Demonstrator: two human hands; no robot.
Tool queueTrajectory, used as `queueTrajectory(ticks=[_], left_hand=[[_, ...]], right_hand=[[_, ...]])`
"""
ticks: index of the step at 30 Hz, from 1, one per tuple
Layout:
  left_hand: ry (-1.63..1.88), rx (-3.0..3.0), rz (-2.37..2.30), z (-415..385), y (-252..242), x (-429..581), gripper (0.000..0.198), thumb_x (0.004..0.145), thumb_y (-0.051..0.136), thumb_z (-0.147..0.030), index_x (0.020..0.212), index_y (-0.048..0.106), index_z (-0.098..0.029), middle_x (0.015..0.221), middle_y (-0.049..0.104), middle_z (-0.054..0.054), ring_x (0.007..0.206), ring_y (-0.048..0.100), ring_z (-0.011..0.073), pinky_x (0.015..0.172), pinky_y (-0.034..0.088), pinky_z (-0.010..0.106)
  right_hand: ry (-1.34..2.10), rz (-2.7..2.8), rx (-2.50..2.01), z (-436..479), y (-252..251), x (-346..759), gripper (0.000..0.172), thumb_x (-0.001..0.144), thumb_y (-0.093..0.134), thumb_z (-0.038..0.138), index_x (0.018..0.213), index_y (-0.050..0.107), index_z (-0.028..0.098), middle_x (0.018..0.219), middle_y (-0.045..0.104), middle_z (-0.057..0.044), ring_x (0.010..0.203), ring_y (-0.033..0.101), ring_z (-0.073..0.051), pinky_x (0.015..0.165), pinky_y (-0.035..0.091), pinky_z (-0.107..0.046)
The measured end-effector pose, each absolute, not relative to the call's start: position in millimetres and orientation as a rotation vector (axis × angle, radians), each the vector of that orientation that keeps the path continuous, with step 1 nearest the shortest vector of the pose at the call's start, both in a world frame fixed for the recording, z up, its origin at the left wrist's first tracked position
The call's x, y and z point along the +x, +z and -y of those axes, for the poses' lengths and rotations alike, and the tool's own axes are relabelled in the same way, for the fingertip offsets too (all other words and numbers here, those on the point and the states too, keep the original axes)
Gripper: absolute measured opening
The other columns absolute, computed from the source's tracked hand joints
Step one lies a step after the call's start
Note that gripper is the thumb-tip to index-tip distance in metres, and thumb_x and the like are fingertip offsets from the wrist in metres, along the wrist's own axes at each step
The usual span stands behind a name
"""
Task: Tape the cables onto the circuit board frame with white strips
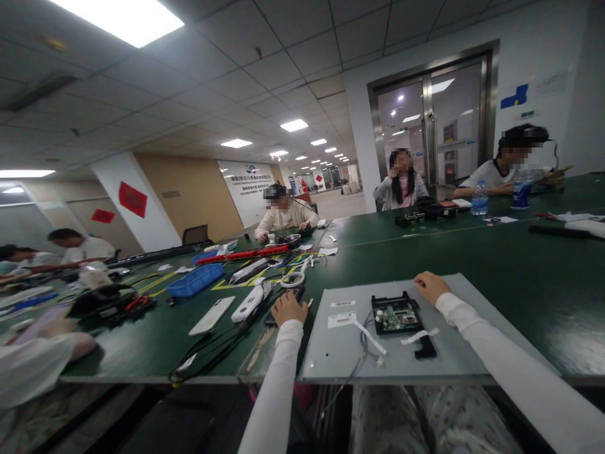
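Note:
My left hand (289, 308) lies over a dark, flat, phone-like object (270, 320), its fingers spread and touching the top. My right hand (431, 288) rests at the far edge of a grey flat panel (314, 353), near its far right corner; the fingers are bent together, and anything inside them is hidden. Between my hands, on the panel, sits a green circuit board (396, 318) in a black frame. A thin grey cable (363, 343) runs from it over the panel's near edge. White tape strips (420, 337) and a label (341, 319) stick to the panel.
A white phone (212, 316), a white handheld device (248, 304) and black cables (222, 350) lie left of my left hand. Further off are a blue tray (196, 280) and a red strip (243, 254). Several people sit around the green table (491, 252), where bottles (480, 198) stand.

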State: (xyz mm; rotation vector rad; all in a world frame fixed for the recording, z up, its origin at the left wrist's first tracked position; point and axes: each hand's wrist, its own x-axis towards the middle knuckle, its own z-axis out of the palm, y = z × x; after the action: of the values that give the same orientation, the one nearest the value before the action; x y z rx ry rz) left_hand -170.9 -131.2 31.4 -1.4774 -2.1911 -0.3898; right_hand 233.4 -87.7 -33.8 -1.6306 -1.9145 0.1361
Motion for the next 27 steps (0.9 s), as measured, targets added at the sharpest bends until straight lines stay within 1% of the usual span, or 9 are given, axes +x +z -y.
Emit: queueTrajectory(ticks=[4,7,11,22,27], left_hand=[[-0.331,-1.353,2.358,121,33,-194,0.061,0.06,0.051,-0.049,0.107,0.044,-0.012,0.108,0.049,0.016,0.102,0.04,0.0312,0.085,0.024,0.043],[-0.293,-1.36,2.472,108,38,-207,0.064,0.057,0.052,-0.053,0.107,0.043,-0.013,0.109,0.049,0.017,0.103,0.04,0.0321,0.083,0.027,0.042],[-0.266,-1.332,2.596,93,45,-215,0.067,0.056,0.052,-0.055,0.107,0.043,-0.014,0.112,0.047,0.018,0.104,0.04,0.0328,0.081,0.028,0.043],[-0.261,-1.283,2.575,88,49,-201,0.065,0.056,0.054,-0.052,0.105,0.044,-0.01,0.109,0.049,0.02,0.103,0.042,0.0321,0.081,0.03,0.043],[-0.23,-1.316,2.669,85,55,-208,0.069,0.055,0.055,-0.053,0.109,0.042,-0.013,0.112,0.047,0.02,0.105,0.041,0.0336,0.083,0.028,0.049]], right_hand=[[0.143,1.925,-1.632,87,-33,233,0.018,0.07,0.045,0.014,0.08,0.06,0.017,0.085,0.055,-0.004,0.073,0.049,-0.011,0.067,0.032,-0.021],[0.148,1.93,-1.63,87,-33,232,0.018,0.07,0.045,0.013,0.08,0.06,0.017,0.085,0.055,-0.004,0.073,0.049,-0.011,0.067,0.032,-0.021],[0.137,1.925,-1.628,85,-34,232,0.018,0.069,0.045,0.013,0.08,0.06,0.017,0.085,0.055,-0.004,0.073,0.049,-0.011,0.067,0.032,-0.021],[0.132,1.899,-1.64,86,-34,233,0.019,0.069,0.045,0.013,0.08,0.06,0.018,0.086,0.055,-0.003,0.074,0.049,-0.011,0.068,0.033,-0.021],[0.15,1.909,-1.652,87,-32,234,0.019,0.069,0.046,0.013,0.081,0.06,0.018,0.087,0.055,-0.003,0.074,0.048,-0.011,0.068,0.033,-0.021]])
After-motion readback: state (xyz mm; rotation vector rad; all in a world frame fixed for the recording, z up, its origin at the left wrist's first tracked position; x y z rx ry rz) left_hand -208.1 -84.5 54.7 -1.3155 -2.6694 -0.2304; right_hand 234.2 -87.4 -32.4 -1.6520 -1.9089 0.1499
